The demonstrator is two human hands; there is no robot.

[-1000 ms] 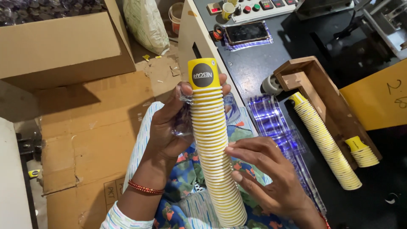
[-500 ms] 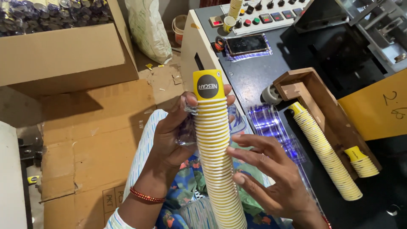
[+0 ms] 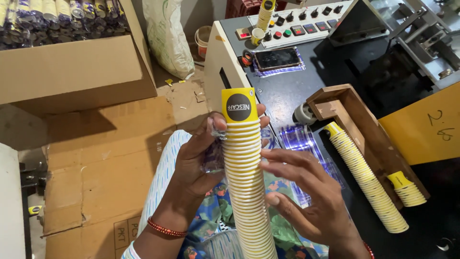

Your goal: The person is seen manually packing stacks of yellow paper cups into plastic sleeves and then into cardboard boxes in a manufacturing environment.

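Observation:
I hold a tall stack of yellow-and-white paper cups (image 3: 247, 177) upright in front of me. My left hand (image 3: 199, 160) wraps the upper part of the stack, with a crumpled piece of clear plastic film (image 3: 212, 160) pinched against it. My right hand (image 3: 306, 196) rests on the right side of the stack, fingers spread along the cups. Two more cup stacks, a long one (image 3: 366, 180) and a short one (image 3: 407, 188), lie in a wooden trough (image 3: 335, 103) on the dark machine table to the right.
A control panel with buttons (image 3: 297, 26) and a phone (image 3: 277, 58) sit at the back of the machine. An open cardboard box (image 3: 72, 72) holds wrapped cup stacks at upper left. Flattened cardboard (image 3: 110, 172) covers the floor. A white sack (image 3: 167, 36) leans behind.
The view has drifted, so the cup stack and both hands sit slightly lower and more central. My grip on the stack looks unchanged.

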